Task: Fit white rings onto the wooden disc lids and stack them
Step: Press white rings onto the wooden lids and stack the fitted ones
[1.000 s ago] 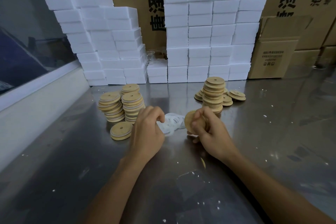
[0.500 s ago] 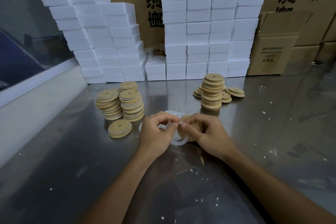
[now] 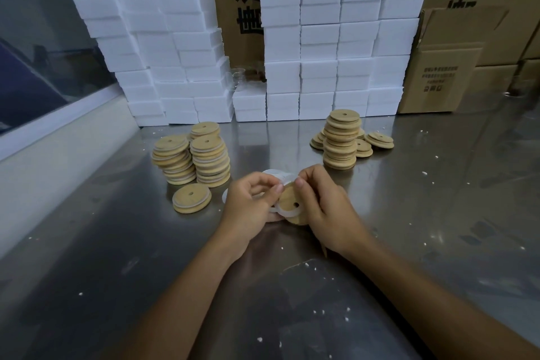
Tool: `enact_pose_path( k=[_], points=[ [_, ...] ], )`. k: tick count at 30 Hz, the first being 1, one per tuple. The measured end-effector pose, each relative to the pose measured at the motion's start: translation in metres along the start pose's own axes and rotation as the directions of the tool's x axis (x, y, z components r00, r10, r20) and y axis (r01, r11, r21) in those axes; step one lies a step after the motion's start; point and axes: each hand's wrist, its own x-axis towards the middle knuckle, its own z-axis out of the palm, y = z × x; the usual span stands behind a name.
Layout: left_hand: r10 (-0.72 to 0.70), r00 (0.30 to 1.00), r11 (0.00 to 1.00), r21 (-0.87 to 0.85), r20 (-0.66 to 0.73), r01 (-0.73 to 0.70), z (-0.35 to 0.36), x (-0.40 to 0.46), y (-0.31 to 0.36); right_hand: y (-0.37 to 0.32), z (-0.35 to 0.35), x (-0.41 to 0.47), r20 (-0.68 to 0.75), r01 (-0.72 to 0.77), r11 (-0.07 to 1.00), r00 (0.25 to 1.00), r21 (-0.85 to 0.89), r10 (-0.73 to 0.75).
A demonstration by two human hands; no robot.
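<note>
Both hands meet over the steel table: left hand pinches the white ring, right hand grips the wooden disc lid, the ring lying on it. Behind, cardboard cartons carry bold black Chinese characters, cut off and unreadable.

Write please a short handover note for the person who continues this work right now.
Left hand pinches a white ring; right hand grips the wooden lid, ring partly around it.
Spare rings lie behind the hands.
Done: ringed stacks and a single lid at left.
Left: seat this ring, stack the lid, then work through the bare lids at right.
</note>
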Motion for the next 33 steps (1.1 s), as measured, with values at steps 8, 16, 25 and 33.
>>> enact_pose_path(
  k=[8,16,25,33],
  points=[
    [0.194,0.977,0.974,0.136,-0.093,-0.181,0.0048,0.0037,-0.0035,0.0022,-0.0041,0.0042,-0.145,-0.044,0.995,0.989,-0.092,0.03],
    [0.405,0.908,0.87,0.353,-0.111,-0.345,-0.003,0.006,0.0016,0.0045,0.0014,0.0037,-0.162,-0.005,1.0,0.987,0.009,0.006],
    [0.396,0.914,0.883,0.307,-0.083,-0.355,0.0014,0.0037,-0.0066,0.0064,-0.0005,0.0052,-0.203,-0.038,0.999,0.979,-0.027,0.031],
    [0.391,0.914,0.893,0.284,-0.11,-0.348,0.0023,0.0035,-0.0057,0.0048,-0.0032,0.0079,-0.183,-0.086,0.985,0.977,0.152,0.113]
  ],
)
